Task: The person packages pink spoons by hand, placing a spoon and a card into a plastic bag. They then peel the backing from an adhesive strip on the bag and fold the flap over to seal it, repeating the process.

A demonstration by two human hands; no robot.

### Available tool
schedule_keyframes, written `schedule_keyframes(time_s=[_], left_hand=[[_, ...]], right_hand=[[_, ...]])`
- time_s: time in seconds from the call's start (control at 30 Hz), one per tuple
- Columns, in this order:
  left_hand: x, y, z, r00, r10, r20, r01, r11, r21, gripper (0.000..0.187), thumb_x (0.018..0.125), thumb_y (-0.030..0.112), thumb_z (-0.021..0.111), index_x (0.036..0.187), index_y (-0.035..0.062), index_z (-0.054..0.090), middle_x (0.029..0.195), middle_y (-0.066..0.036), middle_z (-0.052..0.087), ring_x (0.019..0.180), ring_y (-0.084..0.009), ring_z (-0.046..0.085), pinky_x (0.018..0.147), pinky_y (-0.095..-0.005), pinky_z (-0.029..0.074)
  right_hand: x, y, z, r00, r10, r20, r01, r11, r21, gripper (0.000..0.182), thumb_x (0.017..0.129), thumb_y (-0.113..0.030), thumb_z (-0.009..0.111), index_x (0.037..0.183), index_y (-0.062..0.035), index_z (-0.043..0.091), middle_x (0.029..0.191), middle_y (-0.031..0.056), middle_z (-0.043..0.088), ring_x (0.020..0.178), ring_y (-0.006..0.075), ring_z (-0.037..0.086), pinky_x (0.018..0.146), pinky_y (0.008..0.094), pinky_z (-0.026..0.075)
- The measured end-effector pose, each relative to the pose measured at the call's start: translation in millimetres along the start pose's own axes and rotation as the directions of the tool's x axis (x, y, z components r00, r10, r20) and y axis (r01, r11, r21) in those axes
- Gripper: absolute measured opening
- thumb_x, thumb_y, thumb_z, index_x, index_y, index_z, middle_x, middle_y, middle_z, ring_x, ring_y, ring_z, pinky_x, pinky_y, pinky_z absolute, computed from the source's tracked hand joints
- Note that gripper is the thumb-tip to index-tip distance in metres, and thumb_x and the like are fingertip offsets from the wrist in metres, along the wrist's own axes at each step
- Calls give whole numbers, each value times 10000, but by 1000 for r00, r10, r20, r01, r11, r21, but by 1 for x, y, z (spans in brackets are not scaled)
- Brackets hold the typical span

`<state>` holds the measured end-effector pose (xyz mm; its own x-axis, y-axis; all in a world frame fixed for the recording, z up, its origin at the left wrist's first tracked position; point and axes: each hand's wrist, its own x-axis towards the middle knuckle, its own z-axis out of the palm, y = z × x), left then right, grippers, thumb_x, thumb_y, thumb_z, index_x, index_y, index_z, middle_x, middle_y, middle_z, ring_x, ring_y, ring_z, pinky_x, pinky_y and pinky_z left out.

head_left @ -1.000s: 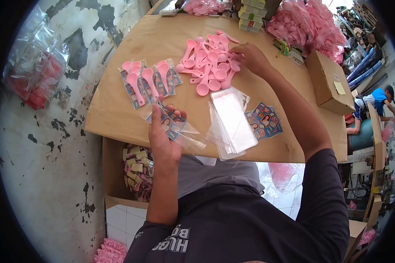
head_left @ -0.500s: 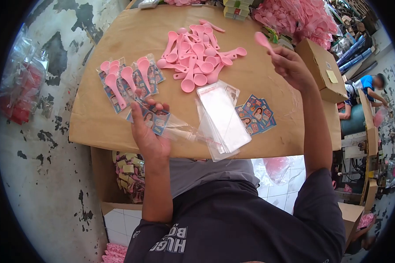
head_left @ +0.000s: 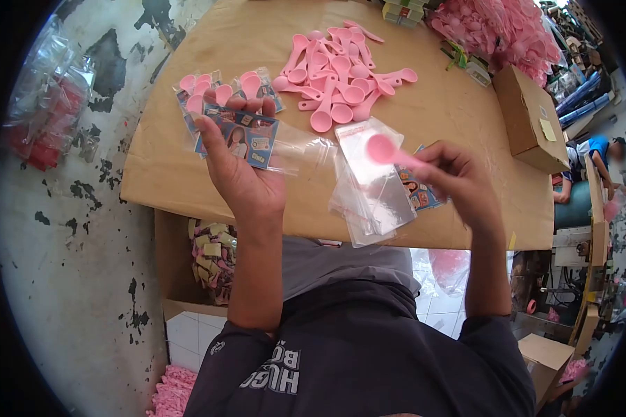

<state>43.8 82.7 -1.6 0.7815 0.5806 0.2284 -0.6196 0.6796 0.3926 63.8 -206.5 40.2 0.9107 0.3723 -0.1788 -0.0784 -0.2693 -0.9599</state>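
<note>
My left hand [head_left: 250, 191] is closed on a clear plastic bag [head_left: 306, 147] with a blue printed card [head_left: 247, 139] in it. The bag's free end trails to the right. Pinched by its handle in my right hand [head_left: 462, 181] is a pink measuring spoon [head_left: 382, 149], its bowl pointing left. Under that spoon lies a stack of clear bags [head_left: 382, 208]. Blue printed cards [head_left: 428, 198] show partly behind my right fingers. Beyond my left hand are bagged spoons with cards [head_left: 252, 85], partly hidden. Loose pink spoons [head_left: 341, 69] form a pile at the table's middle.
The brown-covered table [head_left: 459, 118] has a cardboard box [head_left: 528, 118] at its right edge. A big heap of pink spoons [head_left: 494, 31] lies at the back right. Another person [head_left: 595, 156] is beyond the box. An open carton [head_left: 212, 260] sits below the table's left.
My right hand has brought the spoon down and left, from near the box to above the clear bags. My left hand has raised the bag and card slightly, covering more of the bagged spoons.
</note>
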Motion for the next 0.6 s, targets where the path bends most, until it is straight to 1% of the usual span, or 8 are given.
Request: schedule_keyframes(time_s=[0.07,0.17,0.23,0.33,0.4,0.43,0.5,0.6], left_hand=[[-4,-3,3,1000,19,-2,-19,1000,-1,440,1054,369,578,1357,53,540,1081,-80,650,1013,-203,638,1080,-439,502],[-7,-9,6,1000,20,-9,-20,1000,19,532,1047,432,570,1419,66,467,1087,-78,645,1021,-223,653,1060,-485,513],[-14,-13,11,999,5,32,-8,996,87,540,1052,446,549,1420,59,466,1107,-84,646,1018,-225,657,1052,-484,525],[-22,-18,14,992,-56,113,53,998,33,549,1051,459,543,1415,55,468,1111,-86,641,1013,-218,657,1038,-484,537],[-26,-21,16,988,-84,130,77,995,60,558,1048,467,542,1412,50,468,1108,-86,638,1011,-214,657,1029,-485,543],[-28,-22,15,983,-117,141,105,991,88,567,1046,475,540,1410,46,467,1105,-85,636,1009,-209,657,1020,-485,549],[-31,-23,12,987,-129,97,124,990,63,566,1045,483,538,1409,55,467,1093,-83,635,1006,-207,656,1017,-484,550],[-34,-23,11,985,-169,31,168,985,33,557,1046,497,528,1407,77,468,1077,-81,630,1000,-202,652,1012,-483,553]], right_hand=[[-7,3,23,998,-1,58,-2,999,45,200,913,-164,781,1050,-29,726,831,-29,696,685,3,561,564,178,400],[-7,5,50,997,-42,58,30,981,191,211,896,-166,798,1040,-31,721,813,-40,672,635,-2,523,532,179,378],[-4,3,58,997,-50,62,36,979,199,228,899,-176,801,1054,-31,715,819,-39,672,650,-2,532,534,177,379],[0,4,64,996,-67,60,50,968,248,247,912,-180,790,1084,-22,709,831,-32,672,680,13,549,562,183,402],[2,7,65,991,-94,94,65,959,274,266,948,-131,744,1153,28,685,931,42,721,785,70,636,718,238,528],[2,10,66,991,-94,98,64,959,275,266,948,-131,744,1153,28,685,931,42,721,785,70,636,718,238,528],[-2,16,68,979,-175,105,123,916,382,313,967,-113,716,1233,38,648,989,66,719,802,91,651,720,254,542],[-10,14,76,983,-166,75,114,882,457,365,977,-86,692,1306,42,602,1044,86,707,825,110,666,738,259,555]])
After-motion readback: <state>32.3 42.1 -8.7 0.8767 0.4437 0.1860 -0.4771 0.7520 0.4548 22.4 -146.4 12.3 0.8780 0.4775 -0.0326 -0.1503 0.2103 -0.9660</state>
